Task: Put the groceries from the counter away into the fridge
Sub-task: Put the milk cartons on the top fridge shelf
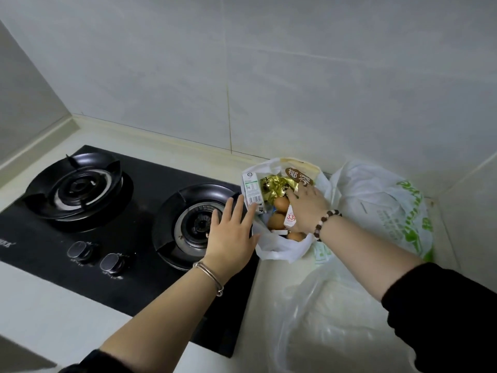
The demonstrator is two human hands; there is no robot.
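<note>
A white plastic grocery bag (279, 250) stands open on the counter right of the stove. Inside it I see a white carton with a barcode (252, 191), a gold foil packet (277, 185), a brown-labelled package (300, 176) and brown eggs (277, 220). My left hand (232, 232) has straight fingers and touches the bag's left side by the carton. My right hand (309, 208) reaches into the bag over the eggs and a small white packet with red print (290, 218); its fingertips are hidden, so its hold cannot be told.
A black two-burner gas stove (113, 211) with two knobs fills the left counter. A white bag with green print (390, 211) sits in the right corner. A clear plastic bag (330, 313) lies in front. Tiled walls close off the back and right.
</note>
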